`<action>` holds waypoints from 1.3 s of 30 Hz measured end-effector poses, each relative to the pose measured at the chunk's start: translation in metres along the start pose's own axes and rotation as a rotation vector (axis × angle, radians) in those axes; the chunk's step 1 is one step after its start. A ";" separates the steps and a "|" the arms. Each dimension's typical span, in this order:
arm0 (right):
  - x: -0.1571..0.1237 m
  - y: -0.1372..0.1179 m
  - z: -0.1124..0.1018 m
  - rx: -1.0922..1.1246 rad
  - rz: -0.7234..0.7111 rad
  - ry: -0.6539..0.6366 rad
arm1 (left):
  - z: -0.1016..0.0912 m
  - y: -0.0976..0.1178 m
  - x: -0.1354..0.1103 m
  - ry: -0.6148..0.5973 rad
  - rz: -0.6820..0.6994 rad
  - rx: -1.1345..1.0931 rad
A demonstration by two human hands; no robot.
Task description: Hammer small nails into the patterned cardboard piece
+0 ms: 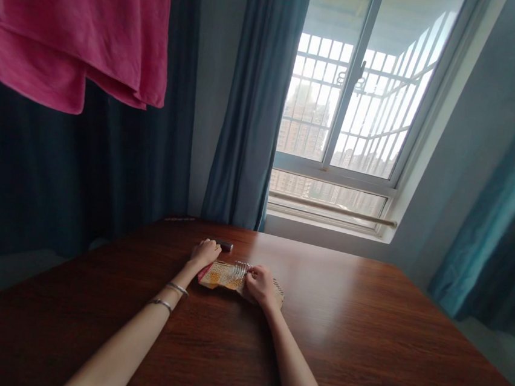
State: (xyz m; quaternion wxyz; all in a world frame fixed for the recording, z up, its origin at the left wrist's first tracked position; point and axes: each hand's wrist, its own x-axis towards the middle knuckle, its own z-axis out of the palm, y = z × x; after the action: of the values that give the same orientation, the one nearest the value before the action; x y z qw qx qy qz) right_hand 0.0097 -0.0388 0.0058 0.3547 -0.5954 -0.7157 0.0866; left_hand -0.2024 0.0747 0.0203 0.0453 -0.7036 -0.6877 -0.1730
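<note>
My left hand [207, 251] rests at the far left corner of a flat patterned piece [215, 277], its fingers curled by a short dark bar-shaped object [225, 246] with a pale end. Whether those fingers grip the bar or the piece's edge is hard to make out. The piece is beige and yellow with dark specks, a red left edge and a striped right end. My right hand [260, 283] is closed over its right part, pinching a small metal thing with a row of thin prongs [240, 269]. The palm hides part of the patterned piece.
The brown wooden table [344, 335] stretches out on all sides of the hands. A thin reddish strip [180, 218] lies at its far left edge. Behind stand blue curtains [252, 107] and a barred window [339, 104]. A pink cloth [82, 30] hangs at upper left.
</note>
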 end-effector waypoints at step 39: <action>0.009 0.011 0.004 0.219 -0.071 -0.008 | -0.012 0.018 -0.056 -0.443 0.256 -0.915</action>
State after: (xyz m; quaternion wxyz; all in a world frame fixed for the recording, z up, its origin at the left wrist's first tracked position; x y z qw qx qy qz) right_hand 0.0158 -0.0260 0.0003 0.4178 -0.5269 -0.7240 0.1538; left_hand -0.1864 0.0172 0.0177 -0.3925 -0.7495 -0.4434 -0.2961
